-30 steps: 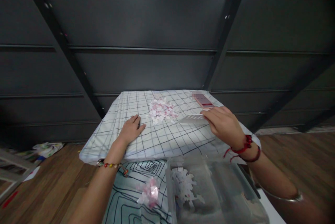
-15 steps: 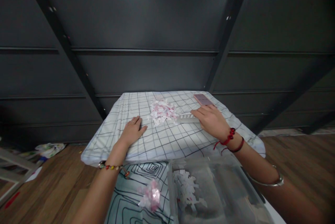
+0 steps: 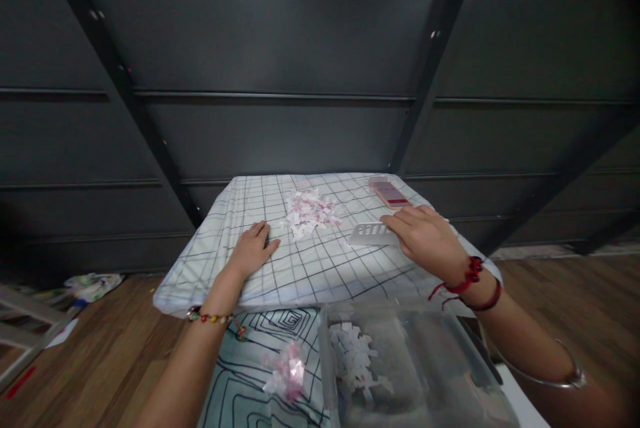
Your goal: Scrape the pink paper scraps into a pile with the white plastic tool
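Note:
My right hand [image 3: 423, 238] is closed on one end of a flat white plastic strip with a row of slots [image 3: 373, 234], which looks like a ruler or scraper. The strip's free end points left, a short way from a heap of white and pink paper scraps [image 3: 310, 213]. My left hand [image 3: 254, 247] lies flat, palm down, on the checked cloth [image 3: 300, 275] covering the table, to the left of and nearer than the heap. Its fingers are stretched out and it holds nothing.
A pink phone [image 3: 390, 193] lies at the table's back right. Below the near edge stands a clear plastic box [image 3: 430, 361] with white scraps [image 3: 353, 355] inside. Beside it, a crumpled pink and clear wrapper [image 3: 290, 371] rests on a patterned green cloth [image 3: 240, 381]. Dark panels [image 3: 280, 135] rise behind.
My right hand and the white strip have moved right, away from the heap, and the strip is tilted up to show more of its slotted face. My left hand has stayed put.

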Action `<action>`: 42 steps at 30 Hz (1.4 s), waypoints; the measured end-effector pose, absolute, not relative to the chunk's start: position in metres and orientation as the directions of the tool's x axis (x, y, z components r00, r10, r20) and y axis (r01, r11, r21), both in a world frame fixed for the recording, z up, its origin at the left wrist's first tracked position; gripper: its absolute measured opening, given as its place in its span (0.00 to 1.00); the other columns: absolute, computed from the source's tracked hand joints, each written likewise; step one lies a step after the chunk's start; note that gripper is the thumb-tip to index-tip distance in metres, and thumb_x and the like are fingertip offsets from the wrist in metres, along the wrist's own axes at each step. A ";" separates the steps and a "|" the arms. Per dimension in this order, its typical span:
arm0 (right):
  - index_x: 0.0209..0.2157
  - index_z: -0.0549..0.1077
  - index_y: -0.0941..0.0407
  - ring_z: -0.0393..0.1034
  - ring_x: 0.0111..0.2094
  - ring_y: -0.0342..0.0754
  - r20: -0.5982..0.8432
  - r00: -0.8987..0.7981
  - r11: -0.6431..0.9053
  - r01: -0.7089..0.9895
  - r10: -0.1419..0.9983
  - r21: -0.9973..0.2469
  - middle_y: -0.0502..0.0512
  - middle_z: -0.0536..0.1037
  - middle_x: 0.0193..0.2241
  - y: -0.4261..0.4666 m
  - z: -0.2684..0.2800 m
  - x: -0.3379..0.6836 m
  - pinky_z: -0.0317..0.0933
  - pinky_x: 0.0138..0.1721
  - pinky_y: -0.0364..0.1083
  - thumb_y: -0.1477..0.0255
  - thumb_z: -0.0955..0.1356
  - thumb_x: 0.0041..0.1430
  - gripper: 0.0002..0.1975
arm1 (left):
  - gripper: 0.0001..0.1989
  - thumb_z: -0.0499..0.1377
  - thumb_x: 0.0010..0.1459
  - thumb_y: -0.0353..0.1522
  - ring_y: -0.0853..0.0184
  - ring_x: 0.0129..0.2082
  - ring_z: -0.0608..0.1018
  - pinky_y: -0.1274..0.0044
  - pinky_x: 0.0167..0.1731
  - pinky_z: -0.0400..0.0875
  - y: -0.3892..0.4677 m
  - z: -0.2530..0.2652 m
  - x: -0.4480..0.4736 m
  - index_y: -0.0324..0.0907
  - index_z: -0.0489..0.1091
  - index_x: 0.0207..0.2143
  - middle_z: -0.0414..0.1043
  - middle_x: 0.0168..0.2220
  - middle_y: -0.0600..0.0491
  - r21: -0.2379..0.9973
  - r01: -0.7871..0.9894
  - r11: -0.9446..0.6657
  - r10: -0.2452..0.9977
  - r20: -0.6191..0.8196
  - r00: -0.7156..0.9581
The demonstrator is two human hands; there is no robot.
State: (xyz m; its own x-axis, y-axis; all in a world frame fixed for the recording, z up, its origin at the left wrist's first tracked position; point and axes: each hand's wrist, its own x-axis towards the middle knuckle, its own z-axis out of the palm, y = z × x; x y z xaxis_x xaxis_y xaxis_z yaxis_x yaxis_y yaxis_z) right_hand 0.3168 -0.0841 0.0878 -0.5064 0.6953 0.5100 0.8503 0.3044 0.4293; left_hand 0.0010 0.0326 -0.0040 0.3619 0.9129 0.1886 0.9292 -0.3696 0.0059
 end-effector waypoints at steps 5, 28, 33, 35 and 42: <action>0.32 0.72 0.59 0.62 0.30 0.48 0.549 -0.534 0.366 0.844 0.643 0.392 0.55 0.73 0.25 -0.088 0.081 0.321 0.52 0.35 0.46 0.83 0.60 0.50 0.12 | 0.27 0.47 0.61 0.41 0.55 0.58 0.58 0.69 0.54 0.53 0.033 -0.005 0.000 0.30 0.57 0.55 0.54 0.58 0.39 0.014 0.931 -0.366 0.914 0.194 0.356; 0.35 0.69 0.58 0.63 0.31 0.46 0.553 -0.558 0.565 0.805 0.618 0.181 0.53 0.73 0.26 -0.102 0.065 0.331 0.54 0.36 0.46 0.83 0.59 0.54 0.11 | 0.29 0.43 0.62 0.45 0.53 0.59 0.53 0.63 0.54 0.50 -0.025 -0.008 -0.004 0.35 0.56 0.58 0.51 0.60 0.42 -0.025 0.920 -0.390 0.905 0.175 0.388; 0.35 0.69 0.58 0.63 0.32 0.47 0.540 -0.552 0.561 0.810 0.635 0.169 0.53 0.72 0.27 -0.112 0.064 0.334 0.54 0.36 0.47 0.82 0.59 0.54 0.11 | 0.27 0.44 0.62 0.43 0.53 0.59 0.55 0.63 0.54 0.51 -0.029 -0.007 0.000 0.35 0.57 0.57 0.53 0.59 0.43 -0.049 0.925 -0.376 0.904 0.198 0.378; 0.35 0.69 0.57 0.63 0.32 0.47 0.524 -0.542 0.551 0.820 0.657 0.156 0.53 0.72 0.27 -0.115 0.065 0.335 0.54 0.36 0.47 0.82 0.59 0.53 0.12 | 0.26 0.44 0.62 0.42 0.53 0.58 0.55 0.63 0.54 0.52 -0.030 -0.006 0.000 0.35 0.57 0.57 0.53 0.59 0.43 -0.044 0.926 -0.375 0.904 0.201 0.376; 0.33 0.69 0.57 0.63 0.29 0.45 0.481 -0.547 0.578 0.810 0.685 0.098 0.51 0.70 0.24 -0.129 0.075 0.340 0.55 0.35 0.45 0.82 0.58 0.53 0.11 | 0.25 0.44 0.61 0.42 0.53 0.58 0.56 0.62 0.53 0.52 -0.029 -0.008 -0.001 0.38 0.58 0.55 0.55 0.58 0.43 0.013 0.922 -0.388 0.897 0.236 0.374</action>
